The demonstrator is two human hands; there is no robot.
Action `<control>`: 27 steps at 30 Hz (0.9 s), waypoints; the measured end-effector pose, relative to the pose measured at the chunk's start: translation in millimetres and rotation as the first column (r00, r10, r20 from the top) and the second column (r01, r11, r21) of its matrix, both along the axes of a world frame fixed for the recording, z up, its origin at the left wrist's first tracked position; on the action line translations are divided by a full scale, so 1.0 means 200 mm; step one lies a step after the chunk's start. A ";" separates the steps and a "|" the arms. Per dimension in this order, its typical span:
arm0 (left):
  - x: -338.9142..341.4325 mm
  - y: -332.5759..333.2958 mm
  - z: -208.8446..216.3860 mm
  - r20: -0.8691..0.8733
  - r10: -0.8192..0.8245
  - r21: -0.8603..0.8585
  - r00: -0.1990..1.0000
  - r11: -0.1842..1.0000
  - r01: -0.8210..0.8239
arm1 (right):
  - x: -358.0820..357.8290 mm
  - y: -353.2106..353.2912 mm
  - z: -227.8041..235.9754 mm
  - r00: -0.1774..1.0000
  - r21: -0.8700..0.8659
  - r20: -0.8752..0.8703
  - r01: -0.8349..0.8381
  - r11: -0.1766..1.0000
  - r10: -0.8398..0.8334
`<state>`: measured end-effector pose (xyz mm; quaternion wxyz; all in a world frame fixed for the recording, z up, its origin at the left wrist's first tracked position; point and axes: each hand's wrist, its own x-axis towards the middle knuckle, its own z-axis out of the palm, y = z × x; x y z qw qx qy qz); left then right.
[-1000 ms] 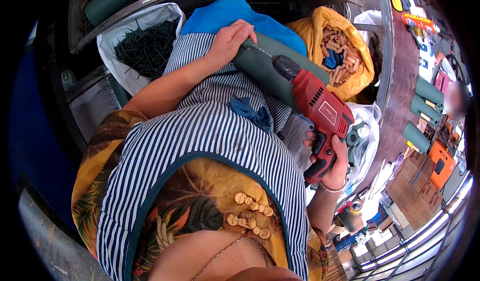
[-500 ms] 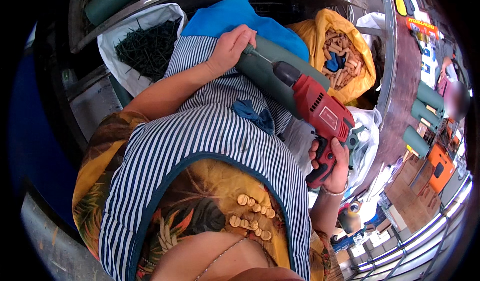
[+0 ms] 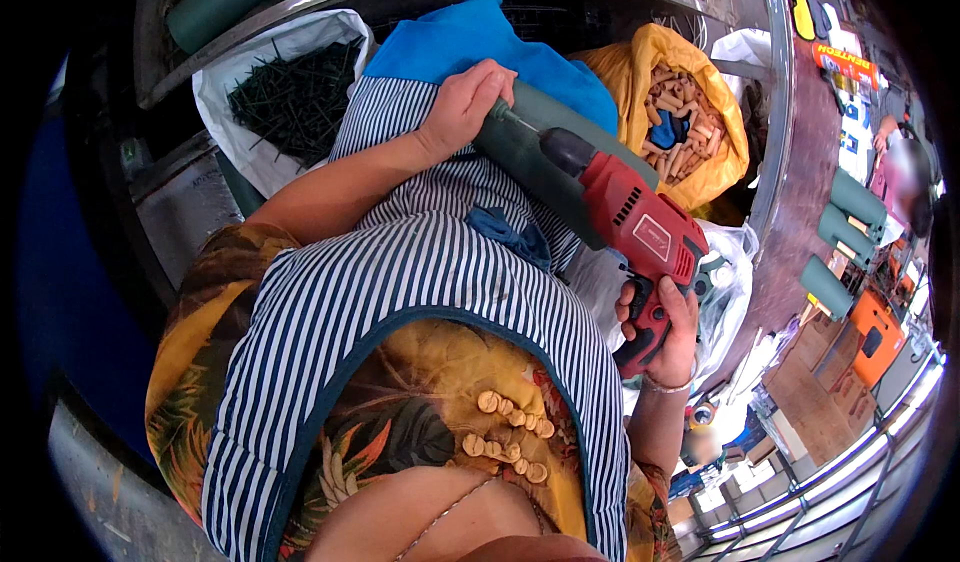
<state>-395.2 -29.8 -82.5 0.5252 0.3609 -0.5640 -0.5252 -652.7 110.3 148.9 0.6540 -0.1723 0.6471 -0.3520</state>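
Across my lap lies a dark green roll (image 3: 540,177), its far left end under my left hand (image 3: 465,107). The fingers of that hand are closed round the roll's end. A small green piece (image 3: 499,110) shows beside them, at the tip of the drill's thin bit. My right hand (image 3: 667,327) is wrapped round the handle of a red and black power drill (image 3: 645,217). The drill lies slanted over the roll, its black chuck pointing up and left toward my left hand. What sits under the left fingers is hidden.
A white sack (image 3: 215,102) of dark green thin sticks stands at the left. Ahead right is a yellow sack (image 3: 735,147) of tan, peg-like pieces. A metal-edged table (image 3: 775,222) runs along the right, with more green rolls (image 3: 828,287) and a person (image 3: 895,177) beyond.
The drill has shifted very slightly left toward my left hand. Both hands keep their grip. The person at the far right has moved an arm.
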 end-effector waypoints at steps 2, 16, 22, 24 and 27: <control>0.00 0.00 -0.01 -0.004 0.008 -0.015 1.000 1.000 -0.008 | 0.01 -0.01 0.01 1.000 0.009 -0.007 -0.008 1.000 0.008; -0.02 0.00 -0.01 0.036 0.059 -0.035 0.998 0.998 -0.058 | 0.10 -0.02 -0.05 1.000 0.000 -0.027 -0.013 1.000 0.013; -0.07 0.01 0.02 0.026 0.162 0.037 0.986 0.986 -0.163 | 0.11 0.07 -0.09 0.997 -0.094 0.046 0.067 0.993 -0.063; -0.07 0.03 0.04 0.067 0.145 0.060 0.987 0.987 -0.149 | 0.10 0.14 -0.09 0.990 -0.088 0.068 0.127 0.988 -0.121; -0.07 0.02 0.00 0.082 0.186 -0.063 0.979 0.981 -0.181 | 0.03 0.27 -0.08 0.978 -0.096 0.104 0.190 0.977 -0.180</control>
